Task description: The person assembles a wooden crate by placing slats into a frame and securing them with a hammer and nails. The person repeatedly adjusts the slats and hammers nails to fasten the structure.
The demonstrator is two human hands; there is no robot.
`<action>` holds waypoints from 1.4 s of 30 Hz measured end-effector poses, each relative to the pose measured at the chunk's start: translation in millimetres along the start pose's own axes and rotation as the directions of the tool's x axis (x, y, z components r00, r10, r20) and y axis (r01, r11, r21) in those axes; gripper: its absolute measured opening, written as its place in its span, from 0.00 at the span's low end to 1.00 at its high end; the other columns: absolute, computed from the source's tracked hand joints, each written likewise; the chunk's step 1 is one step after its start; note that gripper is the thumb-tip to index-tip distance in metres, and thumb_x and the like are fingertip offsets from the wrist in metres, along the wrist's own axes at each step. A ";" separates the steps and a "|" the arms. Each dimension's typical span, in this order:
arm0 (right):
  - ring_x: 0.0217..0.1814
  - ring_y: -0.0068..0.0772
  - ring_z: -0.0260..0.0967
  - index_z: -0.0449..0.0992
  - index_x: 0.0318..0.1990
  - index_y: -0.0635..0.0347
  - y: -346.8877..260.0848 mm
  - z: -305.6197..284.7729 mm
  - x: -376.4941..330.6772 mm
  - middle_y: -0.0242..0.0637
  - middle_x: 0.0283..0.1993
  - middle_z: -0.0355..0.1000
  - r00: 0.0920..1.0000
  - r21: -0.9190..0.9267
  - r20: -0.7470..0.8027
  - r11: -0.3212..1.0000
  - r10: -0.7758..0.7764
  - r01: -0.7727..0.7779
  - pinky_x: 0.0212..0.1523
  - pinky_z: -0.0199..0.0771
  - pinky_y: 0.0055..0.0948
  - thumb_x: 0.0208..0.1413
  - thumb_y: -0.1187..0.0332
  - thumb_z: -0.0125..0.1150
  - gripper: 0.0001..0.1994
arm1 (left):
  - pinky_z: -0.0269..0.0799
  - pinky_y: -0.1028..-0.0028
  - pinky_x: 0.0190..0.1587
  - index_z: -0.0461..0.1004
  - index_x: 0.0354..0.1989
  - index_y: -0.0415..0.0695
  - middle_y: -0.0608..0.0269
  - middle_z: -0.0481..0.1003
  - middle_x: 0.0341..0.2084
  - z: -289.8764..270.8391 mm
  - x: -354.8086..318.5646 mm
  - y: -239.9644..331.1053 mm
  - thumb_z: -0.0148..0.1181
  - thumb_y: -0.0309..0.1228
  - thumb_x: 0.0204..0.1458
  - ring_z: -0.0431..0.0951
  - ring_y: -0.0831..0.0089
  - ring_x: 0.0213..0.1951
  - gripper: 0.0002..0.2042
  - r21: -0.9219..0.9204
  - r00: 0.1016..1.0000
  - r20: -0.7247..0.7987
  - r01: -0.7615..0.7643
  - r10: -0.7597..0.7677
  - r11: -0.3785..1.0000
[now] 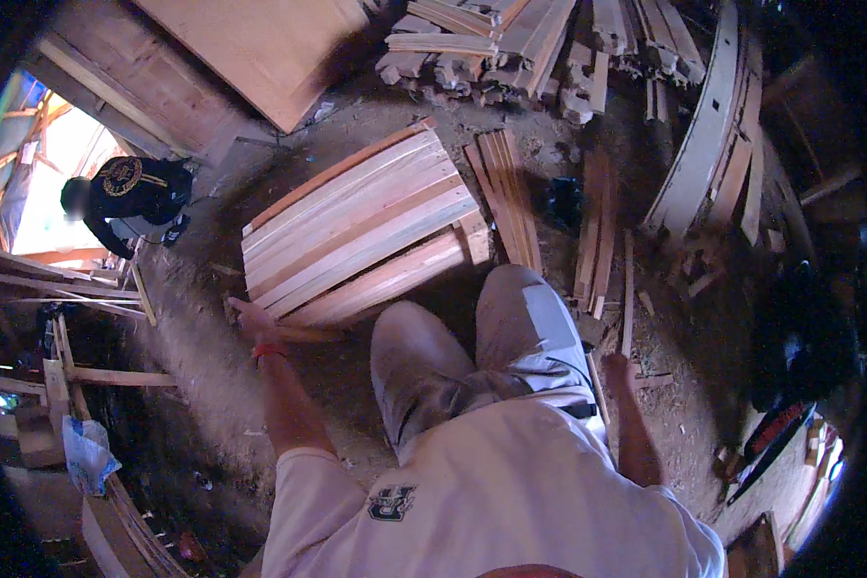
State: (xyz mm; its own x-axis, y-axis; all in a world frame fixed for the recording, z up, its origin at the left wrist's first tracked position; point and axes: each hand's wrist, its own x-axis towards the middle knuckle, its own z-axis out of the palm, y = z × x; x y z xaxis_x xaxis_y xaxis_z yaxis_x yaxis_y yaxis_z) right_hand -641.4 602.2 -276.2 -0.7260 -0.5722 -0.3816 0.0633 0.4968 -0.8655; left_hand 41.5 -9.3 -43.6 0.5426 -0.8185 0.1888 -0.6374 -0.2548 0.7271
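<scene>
A low slatted wooden crate (356, 226) of pale and reddish boards lies on the ground in front of my knees. An open gap shows between the slats on its near side. My left hand (252, 320), with a red band at the wrist, is beside the crate's near left corner, fingers stretched out; contact with the wood is unclear. Low by my right thigh, my right hand (618, 370) looks closed, next to the lower end of a thin wooden strip (628, 294). Whether it grips that strip is too dim to tell.
Stacked boards (511, 43) lie at the back, and long planks (703, 125) lean at the right. Loose slats (507, 197) rest right of the crate. Another person (135, 197) bends at the left, near wooden framing (116, 376) and a plastic bag (90, 455).
</scene>
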 end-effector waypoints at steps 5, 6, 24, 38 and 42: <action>0.33 0.49 0.76 0.76 0.32 0.57 -31.4 25.8 -101.6 0.45 0.29 0.75 0.992 -0.744 0.120 0.665 0.028 0.071 0.30 0.77 0.49 0.64 0.61 0.56 0.12 | 0.68 0.51 0.65 0.66 0.65 0.30 0.32 0.75 0.56 -29.7 22.4 -43.9 0.18 0.62 0.68 0.74 0.37 0.59 0.44 0.104 0.991 -0.105 0.091 -0.080 0.990; 0.37 0.58 0.81 0.79 0.35 0.60 -14.2 32.7 -103.1 0.54 0.33 0.79 0.994 -0.748 0.104 0.661 0.031 0.058 0.29 0.79 0.54 0.64 0.61 0.55 0.13 | 0.67 0.52 0.66 0.68 0.64 0.29 0.31 0.75 0.56 -37.8 45.5 -42.1 0.18 0.63 0.68 0.74 0.38 0.61 0.46 0.119 0.977 -0.202 -0.045 0.068 0.992; 0.42 0.60 0.79 0.76 0.41 0.62 -85.5 12.6 -117.5 0.59 0.39 0.78 0.983 -0.658 0.018 0.743 0.184 -0.127 0.42 0.77 0.54 0.58 0.56 0.62 0.16 | 0.66 0.52 0.66 0.70 0.61 0.24 0.30 0.72 0.59 -55.0 -15.5 32.0 0.21 0.68 0.65 0.73 0.39 0.62 0.51 -0.031 0.934 0.095 0.348 -0.344 0.937; 0.47 0.62 0.79 0.79 0.41 0.64 -63.1 7.9 -80.0 0.56 0.39 0.80 0.959 -0.853 0.098 0.519 0.266 -0.056 0.45 0.79 0.55 0.58 0.49 0.61 0.22 | 0.69 0.54 0.64 0.67 0.66 0.32 0.41 0.73 0.60 -31.0 11.1 -16.9 0.34 0.61 0.69 0.73 0.49 0.61 0.40 -0.146 0.962 -0.005 0.270 -0.273 0.952; 0.42 0.60 0.79 0.80 0.40 0.58 -105.0 35.1 10.7 0.52 0.37 0.79 0.986 -0.483 0.089 0.859 -0.143 0.168 0.41 0.77 0.53 0.61 0.57 0.59 0.13 | 0.70 0.55 0.62 0.68 0.66 0.33 0.44 0.74 0.59 -42.7 0.2 -20.0 0.35 0.60 0.69 0.75 0.51 0.60 0.38 -0.301 0.963 0.113 0.267 -0.244 0.915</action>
State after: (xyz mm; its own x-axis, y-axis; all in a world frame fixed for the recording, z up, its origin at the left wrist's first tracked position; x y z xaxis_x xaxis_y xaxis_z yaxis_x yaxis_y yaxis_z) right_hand -631.8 521.0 -200.7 -0.6640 -0.6930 -0.2809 -0.3983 0.6457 -0.6514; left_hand 77.8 17.6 -29.9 0.6163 -0.7844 -0.0699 -0.2737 -0.2966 0.9150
